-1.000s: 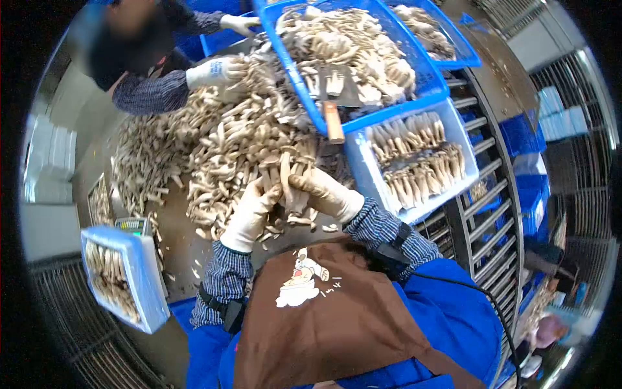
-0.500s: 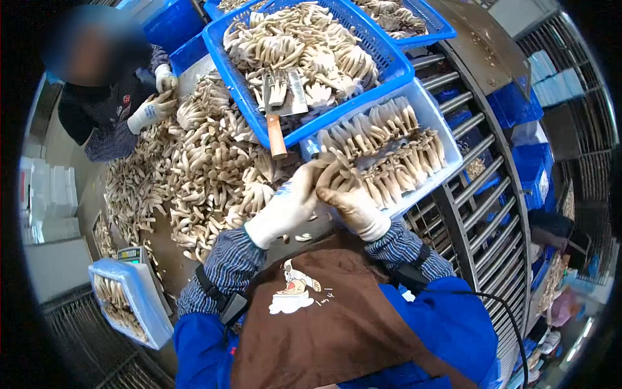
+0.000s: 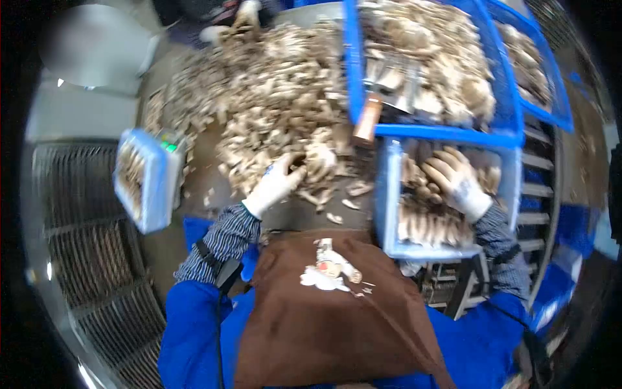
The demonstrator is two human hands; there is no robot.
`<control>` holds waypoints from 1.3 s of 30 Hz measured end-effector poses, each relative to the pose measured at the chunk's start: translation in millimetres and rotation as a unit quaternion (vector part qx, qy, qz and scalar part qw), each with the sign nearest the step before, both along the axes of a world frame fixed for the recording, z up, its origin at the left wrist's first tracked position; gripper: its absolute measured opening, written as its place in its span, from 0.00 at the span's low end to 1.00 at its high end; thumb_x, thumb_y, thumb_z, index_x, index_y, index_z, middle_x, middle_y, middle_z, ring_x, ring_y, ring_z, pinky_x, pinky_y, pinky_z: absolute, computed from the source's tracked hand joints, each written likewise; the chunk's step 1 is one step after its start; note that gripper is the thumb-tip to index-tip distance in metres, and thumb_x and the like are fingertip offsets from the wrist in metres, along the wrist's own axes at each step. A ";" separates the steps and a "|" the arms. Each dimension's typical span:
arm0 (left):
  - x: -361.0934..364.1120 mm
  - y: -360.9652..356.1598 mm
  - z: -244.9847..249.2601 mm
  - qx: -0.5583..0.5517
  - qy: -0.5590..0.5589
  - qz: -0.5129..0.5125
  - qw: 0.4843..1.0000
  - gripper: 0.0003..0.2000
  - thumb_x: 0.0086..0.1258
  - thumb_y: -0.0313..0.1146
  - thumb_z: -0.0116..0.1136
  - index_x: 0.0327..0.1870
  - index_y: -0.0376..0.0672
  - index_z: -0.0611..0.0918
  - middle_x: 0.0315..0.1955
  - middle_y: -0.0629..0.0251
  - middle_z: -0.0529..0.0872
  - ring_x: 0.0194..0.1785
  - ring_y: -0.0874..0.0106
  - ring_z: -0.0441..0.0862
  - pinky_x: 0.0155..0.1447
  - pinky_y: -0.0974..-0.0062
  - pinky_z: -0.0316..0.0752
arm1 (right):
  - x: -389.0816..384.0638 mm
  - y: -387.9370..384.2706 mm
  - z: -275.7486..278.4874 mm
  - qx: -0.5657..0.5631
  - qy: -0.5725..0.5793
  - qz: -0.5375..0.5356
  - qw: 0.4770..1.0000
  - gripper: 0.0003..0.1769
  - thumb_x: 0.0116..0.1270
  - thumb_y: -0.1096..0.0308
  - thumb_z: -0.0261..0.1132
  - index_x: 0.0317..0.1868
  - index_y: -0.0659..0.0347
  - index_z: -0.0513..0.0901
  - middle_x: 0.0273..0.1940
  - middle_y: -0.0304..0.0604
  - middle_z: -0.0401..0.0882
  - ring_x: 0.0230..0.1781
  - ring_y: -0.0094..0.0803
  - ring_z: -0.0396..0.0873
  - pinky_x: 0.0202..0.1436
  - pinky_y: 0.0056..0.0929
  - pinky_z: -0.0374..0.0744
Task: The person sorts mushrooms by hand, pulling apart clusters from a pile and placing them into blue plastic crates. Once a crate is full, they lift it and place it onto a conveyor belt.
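My left hand, in a white glove, is at the near edge of a large heap of brown-capped mushrooms. Its thumb and forefinger are apart, beside a pale mushroom cluster; the other fingers are partly hidden. My right hand, gloved too, reaches into a plastic-lined box. Its fingers curl over some mushrooms there, above a front row of mushrooms laid side by side. Motion blurs the view.
A blue basket of mushrooms stands behind the box, a wooden-handled cleaver lying at its corner. Another basket is farther right, by a metal roller rack. At left, a filled box rests on a scale. A co-worker's gloved hand is behind the heap.
My hands, together over the box's corner before, have parted: the left to the heap, the right into the box with mushrooms. The camera view has swung left and down.
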State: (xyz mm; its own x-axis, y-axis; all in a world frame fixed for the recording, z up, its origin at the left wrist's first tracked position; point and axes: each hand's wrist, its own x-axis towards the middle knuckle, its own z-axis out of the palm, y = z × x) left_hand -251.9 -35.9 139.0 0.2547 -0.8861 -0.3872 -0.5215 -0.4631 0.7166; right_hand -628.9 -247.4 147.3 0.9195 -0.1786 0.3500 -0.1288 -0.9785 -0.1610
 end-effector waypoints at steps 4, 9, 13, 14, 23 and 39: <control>128.4 89.3 -98.6 0.023 -0.039 0.296 0.954 0.22 0.72 0.38 0.58 0.59 0.30 0.79 0.43 0.52 0.87 0.46 0.62 0.85 0.54 0.68 0.79 | 14.0 -37.6 -21.1 -0.109 0.154 0.150 0.970 0.19 0.57 0.64 0.61 0.50 0.56 0.80 0.54 0.41 0.81 0.62 0.40 0.76 0.70 0.47 0.73; 188.1 97.2 -115.9 -0.008 -0.225 0.384 0.895 0.27 0.66 0.45 0.64 0.57 0.27 0.78 0.48 0.41 0.86 0.51 0.50 0.85 0.56 0.61 0.78 | 39.3 -48.1 -13.5 -0.202 0.192 0.186 0.942 0.16 0.60 0.62 0.59 0.50 0.49 0.80 0.63 0.41 0.76 0.69 0.41 0.70 0.75 0.50 0.68; 227.5 86.9 -149.5 -0.018 0.038 0.390 0.920 0.20 0.67 0.40 0.64 0.48 0.29 0.84 0.39 0.57 0.88 0.37 0.70 0.84 0.41 0.68 0.80 | 21.0 -43.4 10.8 -0.149 0.244 0.136 0.949 0.19 0.60 0.61 0.60 0.54 0.47 0.81 0.72 0.44 0.67 0.73 0.40 0.64 0.79 0.51 0.61; 219.0 71.6 -143.3 0.020 0.005 0.414 0.910 0.21 0.66 0.40 0.66 0.51 0.30 0.83 0.41 0.55 0.87 0.39 0.68 0.84 0.41 0.64 0.80 | 14.1 -42.5 16.2 -0.166 0.219 0.108 0.956 0.23 0.60 0.62 0.61 0.58 0.49 0.80 0.67 0.43 0.72 0.69 0.39 0.69 0.75 0.48 0.67; 209.7 66.0 -119.7 -0.163 0.103 0.402 0.895 0.20 0.74 0.43 0.56 0.54 0.32 0.78 0.44 0.55 0.85 0.45 0.66 0.83 0.48 0.65 0.80 | -31.7 -3.5 -29.8 0.094 0.146 -0.219 0.960 0.24 0.59 0.75 0.65 0.58 0.61 0.78 0.49 0.50 0.81 0.49 0.48 0.81 0.54 0.43 0.78; 67.5 39.0 5.0 -0.090 0.206 0.045 0.973 0.29 0.72 0.25 0.45 0.76 0.37 0.58 0.71 0.46 0.66 0.77 0.58 0.60 0.78 0.68 0.56 | 302.9 141.2 -26.8 0.542 -0.102 -0.163 0.818 0.31 0.59 0.62 0.73 0.63 0.63 0.77 0.57 0.52 0.78 0.56 0.39 0.78 0.62 0.33 0.76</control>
